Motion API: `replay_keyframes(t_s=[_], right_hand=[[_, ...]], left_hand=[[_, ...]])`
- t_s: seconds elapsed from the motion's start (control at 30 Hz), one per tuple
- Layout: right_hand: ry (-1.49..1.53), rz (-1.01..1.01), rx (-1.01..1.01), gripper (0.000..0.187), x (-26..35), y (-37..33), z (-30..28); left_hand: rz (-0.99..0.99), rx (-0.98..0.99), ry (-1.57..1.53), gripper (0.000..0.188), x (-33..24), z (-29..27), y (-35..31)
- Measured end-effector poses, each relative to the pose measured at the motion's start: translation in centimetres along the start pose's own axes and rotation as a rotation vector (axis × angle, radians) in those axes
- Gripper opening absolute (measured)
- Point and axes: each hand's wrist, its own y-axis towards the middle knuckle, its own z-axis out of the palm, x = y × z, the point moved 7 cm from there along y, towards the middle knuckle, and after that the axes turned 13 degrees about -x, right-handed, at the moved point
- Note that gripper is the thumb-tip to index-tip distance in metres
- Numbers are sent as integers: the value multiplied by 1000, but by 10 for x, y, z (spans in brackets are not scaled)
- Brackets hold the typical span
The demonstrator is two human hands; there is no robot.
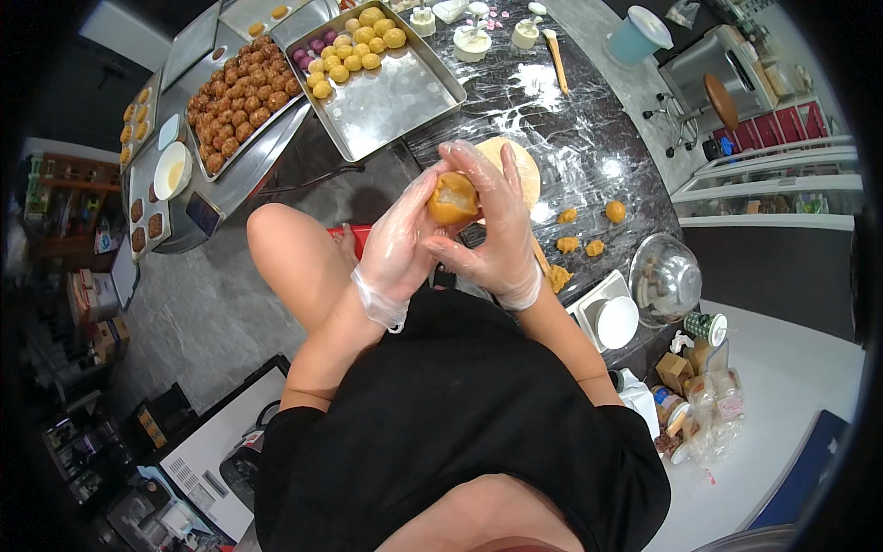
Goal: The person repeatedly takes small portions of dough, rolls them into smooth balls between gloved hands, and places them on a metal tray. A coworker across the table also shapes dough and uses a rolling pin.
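Observation:
Both my hands wear clear plastic gloves and are raised in front of my body. An orange-brown dough ball (445, 211), with a pale patch of filling showing on top, sits between them. My left hand (397, 241) cups it from the left, fingers curled up along its side. On the other side my right hand (499, 225) curves round it, its thumb reaching across below the ball. Behind the right hand lies a round pale wooden board (523, 171), partly covered. Small orange dough pieces (568, 246) and a smooth orange ball (615, 212) rest on the dark marble table.
A metal tray (391, 106) holds yellow and purple balls; beside it, another tray has many brown balls (241, 101). White moulds (472, 42) and a brush (556, 63) lie at the far side. A scale (607, 317) and a clear dome (666, 281) stand at right.

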Motion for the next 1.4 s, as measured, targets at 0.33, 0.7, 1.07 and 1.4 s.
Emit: replay_keyframes(t_s=[0.33, 0.7, 1.07, 1.4], right_hand=[[-10, -37, 77, 65, -12, -1, 5], [115, 125, -18, 71, -27, -9, -3], [-37, 34, 74, 59, -25, 1, -11], [-5, -42, 84, 42, -13, 2, -13]], left_hand=[[-133, 190, -235, 43, 12, 2, 8], [-101, 58, -104, 48, 4, 9, 2], [-171, 89, -58, 42, 8, 8, 6], [-120, 112, 218, 45, 6, 8, -3]])
